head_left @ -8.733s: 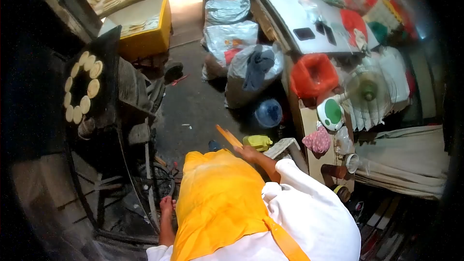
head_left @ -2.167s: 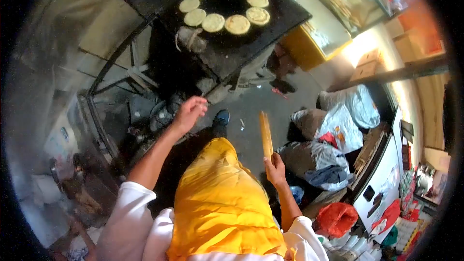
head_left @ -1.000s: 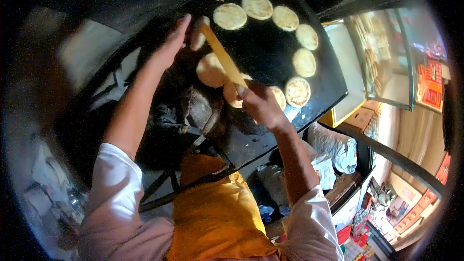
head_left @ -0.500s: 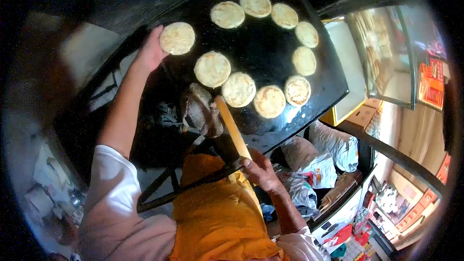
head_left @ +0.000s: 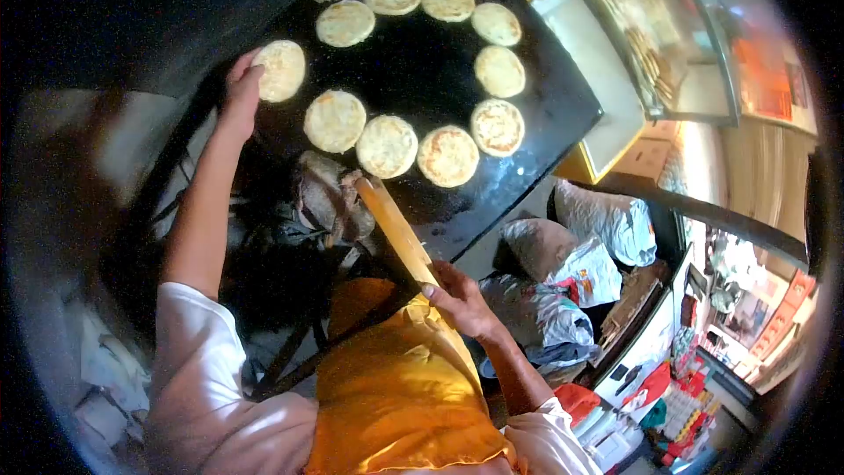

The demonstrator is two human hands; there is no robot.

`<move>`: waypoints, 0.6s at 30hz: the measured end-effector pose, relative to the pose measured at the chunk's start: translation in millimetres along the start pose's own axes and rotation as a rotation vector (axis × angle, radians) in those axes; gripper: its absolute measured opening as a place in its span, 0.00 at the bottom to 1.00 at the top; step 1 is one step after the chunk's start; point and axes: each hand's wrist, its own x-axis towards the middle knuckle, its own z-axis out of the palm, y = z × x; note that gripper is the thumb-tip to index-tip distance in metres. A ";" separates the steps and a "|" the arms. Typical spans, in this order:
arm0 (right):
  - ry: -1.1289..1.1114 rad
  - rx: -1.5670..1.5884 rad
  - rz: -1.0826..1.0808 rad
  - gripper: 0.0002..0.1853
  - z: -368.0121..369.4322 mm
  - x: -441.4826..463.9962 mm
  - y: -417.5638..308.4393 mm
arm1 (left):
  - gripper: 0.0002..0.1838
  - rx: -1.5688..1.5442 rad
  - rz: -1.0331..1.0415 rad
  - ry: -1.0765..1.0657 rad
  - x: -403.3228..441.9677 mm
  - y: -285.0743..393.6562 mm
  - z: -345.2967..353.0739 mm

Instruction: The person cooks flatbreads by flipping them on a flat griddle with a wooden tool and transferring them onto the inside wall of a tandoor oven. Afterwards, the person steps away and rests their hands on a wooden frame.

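Note:
A round flatbread [head_left: 281, 70] is pinched at the left edge of the black griddle [head_left: 549, 136] by my left hand [head_left: 241, 95], its thumb on top and the other fingers mostly hidden. My right hand [head_left: 462, 301], near my orange apron [head_left: 396, 396], is closed round a flat wooden stick [head_left: 394, 227]. The stick points up toward the griddle's near side. Several more flatbreads [head_left: 387, 147] with browned patches lie in a ring on the griddle. Beside the stick's far end is a crumpled, dark grey cloth-like thing [head_left: 321, 193].
Right of the griddle stands a yellow-edged tray [head_left: 607, 114] beside a glass case [head_left: 651, 44]. Stuffed white sacks [head_left: 607, 224] sit lower right. A dark bar [head_left: 352, 334] crosses in front of my apron.
The whole view has shifted, with the griddle and breads now further left in it. My left thumb now lies over the edge of the flatbread. My right hand keeps its hold on the stick.

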 end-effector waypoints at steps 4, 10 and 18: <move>0.016 -0.020 -0.006 0.34 -0.8 -11.4 7.7 | 0.27 0.720 0.552 -0.297 -33.2 -5.7 19.2; 0.098 -0.075 -0.037 0.40 -8.8 -40.0 30.2 | 0.29 1.240 0.783 -0.374 -40.9 -23.2 19.1; 0.197 0.083 -0.121 0.40 -27.9 -92.7 76.8 | 0.38 1.563 0.736 -0.329 -51.9 2.5 20.9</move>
